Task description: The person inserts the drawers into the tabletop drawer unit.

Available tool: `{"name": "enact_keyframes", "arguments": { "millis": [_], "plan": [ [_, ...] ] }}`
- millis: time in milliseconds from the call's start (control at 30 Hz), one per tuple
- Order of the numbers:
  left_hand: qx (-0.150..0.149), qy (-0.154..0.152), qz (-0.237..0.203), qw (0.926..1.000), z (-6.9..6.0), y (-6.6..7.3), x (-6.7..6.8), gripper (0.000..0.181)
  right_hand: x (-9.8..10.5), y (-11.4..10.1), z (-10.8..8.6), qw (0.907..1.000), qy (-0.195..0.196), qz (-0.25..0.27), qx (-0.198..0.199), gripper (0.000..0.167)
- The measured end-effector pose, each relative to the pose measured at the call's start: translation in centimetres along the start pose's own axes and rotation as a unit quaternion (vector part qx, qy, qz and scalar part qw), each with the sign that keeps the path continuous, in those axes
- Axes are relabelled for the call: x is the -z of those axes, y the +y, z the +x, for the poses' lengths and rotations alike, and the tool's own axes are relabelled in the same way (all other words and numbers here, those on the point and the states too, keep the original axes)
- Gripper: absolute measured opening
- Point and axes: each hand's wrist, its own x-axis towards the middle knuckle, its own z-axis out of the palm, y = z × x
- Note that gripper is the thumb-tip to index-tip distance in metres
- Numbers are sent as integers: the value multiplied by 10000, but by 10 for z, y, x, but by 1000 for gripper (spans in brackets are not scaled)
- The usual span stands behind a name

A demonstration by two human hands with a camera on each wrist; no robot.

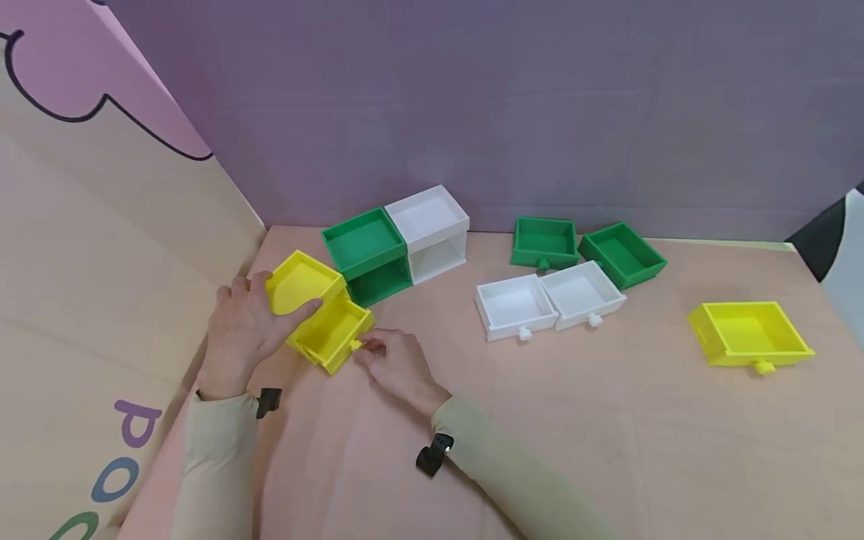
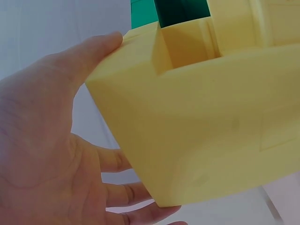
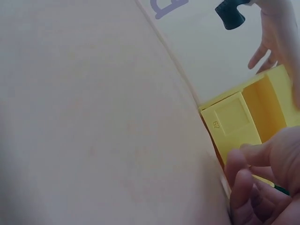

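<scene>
A yellow drawer cabinet [image 1: 304,281] stands at the left of the table, with a yellow drawer [image 1: 332,330] sticking partly out of its lower opening. My left hand [image 1: 241,326] grips the cabinet, thumb on one side and fingers on the other, as the left wrist view also shows of the yellow cabinet wall [image 2: 201,136]. At the drawer's front, my right hand [image 1: 403,371] pinches the small knob [image 1: 355,345] between thumb and finger. The drawer front [image 3: 232,123] faces the right wrist camera; there the curled fingers hide the knob.
Touching or close behind the yellow cabinet are a green cabinet [image 1: 367,240] and a white cabinet [image 1: 432,217], both with hollow fronts. Loose to the right lie two green drawers [image 1: 545,260], two white drawers [image 1: 520,327] and a yellow drawer [image 1: 752,360]. Walls border the table's left and back.
</scene>
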Motion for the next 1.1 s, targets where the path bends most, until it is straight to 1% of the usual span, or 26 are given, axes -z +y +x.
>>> {"name": "enact_keyframes", "arguments": {
  "millis": [133,233,333,433,733,967,1100],
  "plan": [
    [-14,4,-64,10000,1,-1,0,98,1,-2,-1,9979,54,-519,371,26],
    [-13,0,-78,10000,0,-2,1,98,2,-5,-4,9949,86,-802,603,27],
    [-9,-15,-91,10000,1,-1,1,99,3,-7,-5,9915,147,-1103,672,29],
    [5,-24,-79,10000,3,0,0,99,4,-6,-4,9901,175,-1230,649,30],
    [15,-38,-74,10000,1,-1,0,98,2,-4,1,9947,171,-933,404,25],
    [6,13,-86,10000,1,0,0,98,-1,-5,3,9969,260,-625,402,22],
    [-24,45,-83,10000,1,0,0,97,-2,-6,4,9981,263,-469,308,21]
  ]
}}
